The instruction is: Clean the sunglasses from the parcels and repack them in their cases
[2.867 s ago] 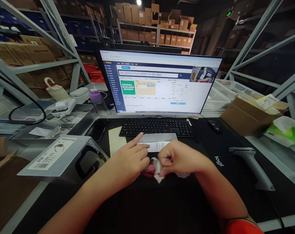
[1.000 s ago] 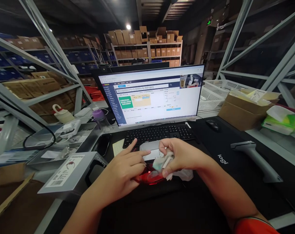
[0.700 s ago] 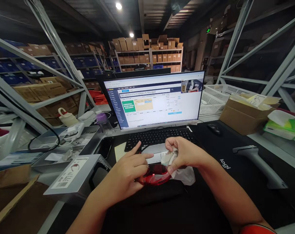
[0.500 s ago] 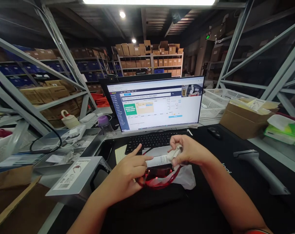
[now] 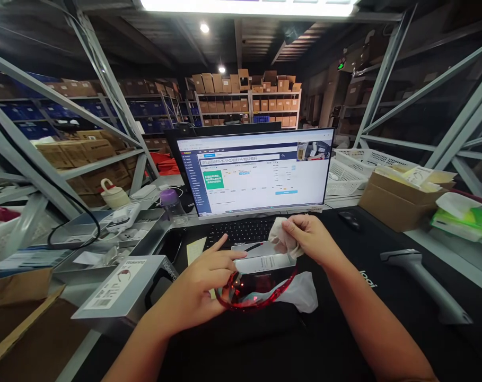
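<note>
My left hand (image 5: 215,273) grips a pair of red-tinted glasses (image 5: 260,294) by one side, with the index finger stretched along the top. A white cloth (image 5: 282,236) is pinched in my right hand (image 5: 308,239), just above and apart from the lens. Behind the glasses lies a silver-grey printed box or card (image 5: 260,262), partly covered by them. A thin white pouch (image 5: 304,292) rests on the black mat, right of the glasses. The keyboard (image 5: 241,231) sits under the monitor (image 5: 256,172), which is lit.
On the left stand a grey Wokening box (image 5: 121,289), an open carton (image 5: 26,318) and a purple-lidded cup (image 5: 169,204). To the right are a barcode scanner (image 5: 427,284), a mouse (image 5: 350,219), a cardboard box (image 5: 392,201) and a tissue pack (image 5: 463,215).
My right hand has lifted the cloth off the glasses, and the cloth now hangs more spread out. The glasses have shifted slightly left in my left hand. Part of the monitor's display has changed.
</note>
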A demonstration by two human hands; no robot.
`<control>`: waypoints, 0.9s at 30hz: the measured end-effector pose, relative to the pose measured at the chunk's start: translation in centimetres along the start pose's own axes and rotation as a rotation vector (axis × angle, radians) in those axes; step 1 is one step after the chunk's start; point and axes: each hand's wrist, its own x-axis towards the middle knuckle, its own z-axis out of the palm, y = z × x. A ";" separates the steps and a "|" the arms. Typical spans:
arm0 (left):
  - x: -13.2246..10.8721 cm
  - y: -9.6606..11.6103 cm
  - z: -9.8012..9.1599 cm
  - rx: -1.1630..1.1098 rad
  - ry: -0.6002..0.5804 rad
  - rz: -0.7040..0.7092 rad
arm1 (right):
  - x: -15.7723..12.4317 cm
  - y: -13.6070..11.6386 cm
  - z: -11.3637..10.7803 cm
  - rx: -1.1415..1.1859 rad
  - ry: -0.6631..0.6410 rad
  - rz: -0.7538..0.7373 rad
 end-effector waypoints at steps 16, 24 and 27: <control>-0.6 -0.1 -0.8 0.014 -0.017 -0.025 | -0.6 -1.3 -3.2 -0.895 0.261 -0.022; -0.5 0.1 -1.2 0.012 -0.001 -0.010 | -0.3 -0.6 -2.9 -0.191 0.059 0.111; -0.5 0.1 -1.3 0.001 0.003 -0.016 | -0.3 -0.4 -3.3 -0.193 0.085 0.081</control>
